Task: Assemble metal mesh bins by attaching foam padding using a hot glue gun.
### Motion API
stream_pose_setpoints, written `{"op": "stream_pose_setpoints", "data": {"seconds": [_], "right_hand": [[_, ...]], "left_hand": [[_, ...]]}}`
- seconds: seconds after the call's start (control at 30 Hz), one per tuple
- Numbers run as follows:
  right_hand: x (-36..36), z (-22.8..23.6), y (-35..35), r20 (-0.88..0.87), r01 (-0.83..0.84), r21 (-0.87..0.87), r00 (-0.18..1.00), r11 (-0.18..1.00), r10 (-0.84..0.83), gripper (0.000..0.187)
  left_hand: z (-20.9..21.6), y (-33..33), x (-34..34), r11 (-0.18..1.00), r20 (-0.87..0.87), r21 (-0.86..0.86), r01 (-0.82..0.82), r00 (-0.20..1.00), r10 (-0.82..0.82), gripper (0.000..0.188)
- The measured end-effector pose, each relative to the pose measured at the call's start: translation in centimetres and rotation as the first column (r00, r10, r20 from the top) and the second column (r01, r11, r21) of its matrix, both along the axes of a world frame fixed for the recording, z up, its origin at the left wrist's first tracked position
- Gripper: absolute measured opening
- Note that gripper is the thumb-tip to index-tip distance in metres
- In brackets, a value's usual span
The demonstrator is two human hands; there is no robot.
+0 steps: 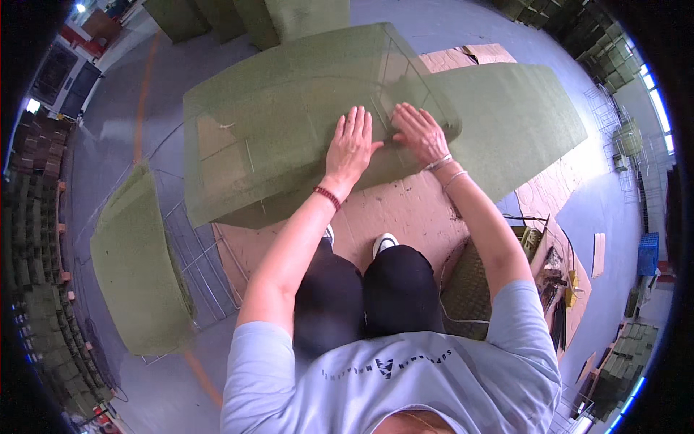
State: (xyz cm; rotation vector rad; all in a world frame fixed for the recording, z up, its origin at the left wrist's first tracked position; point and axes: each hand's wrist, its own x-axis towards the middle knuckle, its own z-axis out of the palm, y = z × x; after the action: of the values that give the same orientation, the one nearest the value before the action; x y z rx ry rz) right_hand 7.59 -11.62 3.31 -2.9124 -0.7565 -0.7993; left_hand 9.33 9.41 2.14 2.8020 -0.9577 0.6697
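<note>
A large green sheet of see-through mesh [275, 94] lies over a wire frame [383, 69], whose thin rods show through it. My left hand [352, 148] rests flat near the middle of the sheet's near side, fingers stretched out and pointing away from me. Just to its right, my right hand [421, 135] lies on the sheet by its folded right edge, fingers extended and leaning to the left. Neither hand grips anything. Under the right side of this piece, another flat green sheet [513, 123] spreads out to the right.
Brown cardboard [347, 217] covers the floor by my feet. Left of me, folded green mesh [137, 253] lies on wire frames [202, 267]. A green crate [470, 289] and several tools [553, 282] with a cable sit at my right. Green panels [238, 18] stand at the back.
</note>
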Motion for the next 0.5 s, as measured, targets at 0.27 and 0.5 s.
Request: {"op": "stream_pose_setpoints", "data": {"seconds": [0.27, 0.5], "right_hand": [[1.4, -2.7, -0.9, -0.101, 0.132, 0.096, 0.987, 0.987, -0.123, 0.055], [0.2, -2.1, -0.8, -0.177, 0.193, 0.138, 0.970, 0.971, -0.168, 0.059]], "left_hand": [[-0.4, -2.1, 1.0, 0.999, -0.070, 0.044, -0.016, 0.997, 0.019, 0.066], [2.9, 5.1, -3.0, 0.982, -0.152, -0.168, 0.088, 0.982, -0.114, 0.062]]}}
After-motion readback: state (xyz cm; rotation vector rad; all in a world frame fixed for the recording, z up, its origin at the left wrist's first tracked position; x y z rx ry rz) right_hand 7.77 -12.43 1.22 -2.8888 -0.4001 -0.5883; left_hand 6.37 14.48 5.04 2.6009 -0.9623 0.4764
